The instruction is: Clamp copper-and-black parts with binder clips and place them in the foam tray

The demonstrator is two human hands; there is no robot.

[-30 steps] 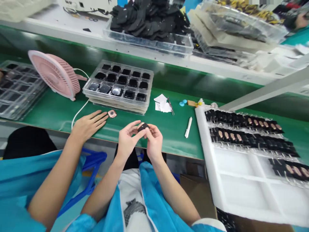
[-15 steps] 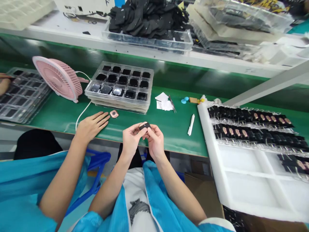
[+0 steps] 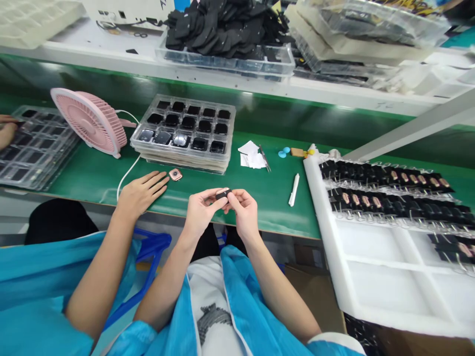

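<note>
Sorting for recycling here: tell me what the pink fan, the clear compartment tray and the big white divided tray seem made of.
Pink fan: probably plastic, satin finish; fine molded-looking ribs.
Clear compartment tray: likely plastic, glossy; see-through walls catch the light.
White divided tray: perhaps foam, matte; thick, soft-edged walls, though molded plastic is possible.

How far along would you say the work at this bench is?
The clipped black pieces in the white foam tray look done. In hand: a small dark piece, between the left hand and right hand. Possibly left are the pink-gold piece on the bench and dark squares in the clear tray.
</note>
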